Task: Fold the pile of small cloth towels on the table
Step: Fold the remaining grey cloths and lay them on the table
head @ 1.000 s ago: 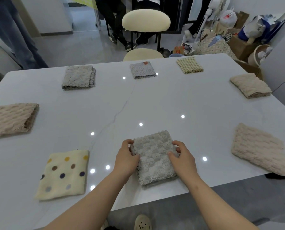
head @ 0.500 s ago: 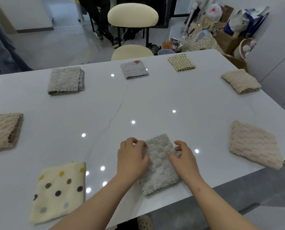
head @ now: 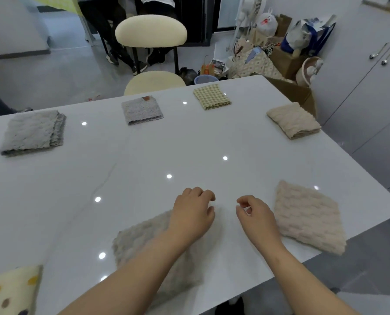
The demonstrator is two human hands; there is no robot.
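The folded grey towel (head: pixel 135 244) lies near the table's (head: pixel 189 137) front edge, beneath the left forearm. The left hand (head: pixel 193 215) hangs past its far corner and the right hand (head: pixel 257 218) to its right. Both are loosely curled and hold nothing.

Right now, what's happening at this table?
A person is folding small towels at a white table. Both hands hold nothing: the left hand and right hand hover loosely curled over the tabletop. A folded grey towel lies under the left forearm, a folded beige towel beside the right hand. Others, including a polka-dot towel and a checked towel, lie folded around the edges.
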